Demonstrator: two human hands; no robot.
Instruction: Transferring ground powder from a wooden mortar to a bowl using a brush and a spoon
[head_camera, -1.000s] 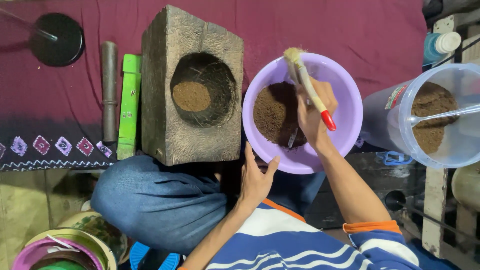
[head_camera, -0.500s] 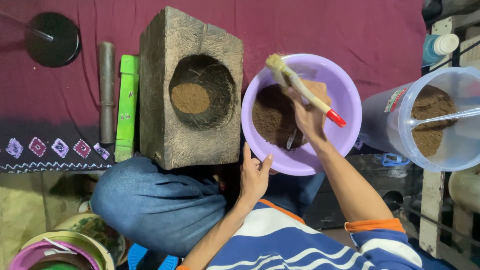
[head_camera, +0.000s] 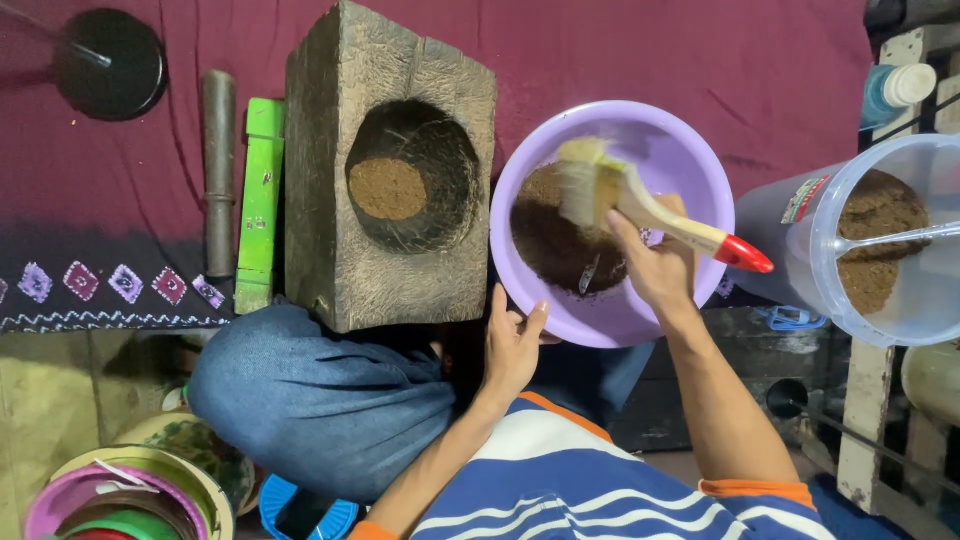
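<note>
My right hand (head_camera: 655, 262) grips a paintbrush (head_camera: 640, 200) with a pale wooden handle and red tip. Its bristles hang over the brown powder inside a purple plastic bowl (head_camera: 690, 170). My left hand (head_camera: 512, 345) rests open-fingered against the bowl's near rim. Left of the bowl stands a large wooden block mortar (head_camera: 390, 170) with a round hollow holding a little brown powder (head_camera: 386, 188). A metal spoon lies partly buried in the bowl's powder.
A clear jug (head_camera: 890, 240) of brown powder with a spoon stands at the right. A green bar (head_camera: 260, 200), a dark pestle (head_camera: 219, 170) and a black round lid (head_camera: 110, 65) lie left on maroon cloth. Stacked coloured bowls (head_camera: 130, 495) sit bottom left. My blue-clad knee (head_camera: 310, 400) is below the mortar.
My right hand has swung the brush left and down, tipping its bristles from the bowl's far rim toward the powder. My left hand has shifted up to the bowl's near rim.
</note>
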